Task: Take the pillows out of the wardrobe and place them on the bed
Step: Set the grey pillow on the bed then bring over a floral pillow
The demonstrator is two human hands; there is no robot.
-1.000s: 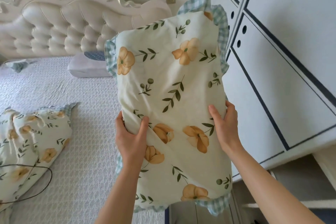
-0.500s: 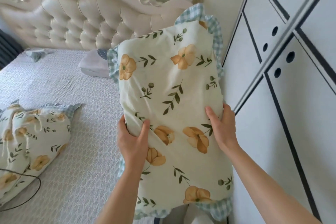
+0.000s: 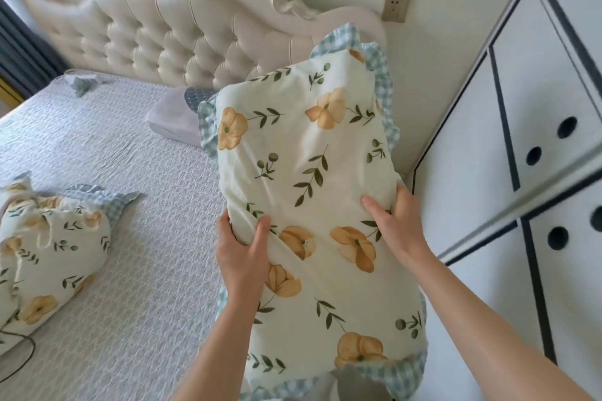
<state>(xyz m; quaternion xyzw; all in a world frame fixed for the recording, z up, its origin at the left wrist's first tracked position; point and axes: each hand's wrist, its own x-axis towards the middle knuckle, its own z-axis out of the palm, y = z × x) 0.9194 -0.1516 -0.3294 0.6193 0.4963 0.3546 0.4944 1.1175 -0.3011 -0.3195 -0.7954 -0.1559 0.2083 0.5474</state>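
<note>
I hold a cream floral pillow [image 3: 309, 179] with a blue checked frill upright in front of me, over the right edge of the bed [image 3: 146, 254]. My left hand [image 3: 241, 254] grips its left side and my right hand [image 3: 397, 225] grips its right side, both at mid height. A second floral pillow [image 3: 49, 247] of the same pattern lies on the bed at the left. The white wardrobe [image 3: 521, 140] with black trim and round holes stands at the right with its doors shut.
A tufted cream headboard [image 3: 169, 26] runs along the far wall. A grey pillow [image 3: 172, 120] lies at the head of the bed, partly hidden behind the held pillow. A black cable [image 3: 22, 352] loops at the lower left. A wall socket [image 3: 395, 6] sits above the headboard.
The view has swung left toward the bed, and the held pillow has moved with it away from the wardrobe. Both hands keep the same grip.
</note>
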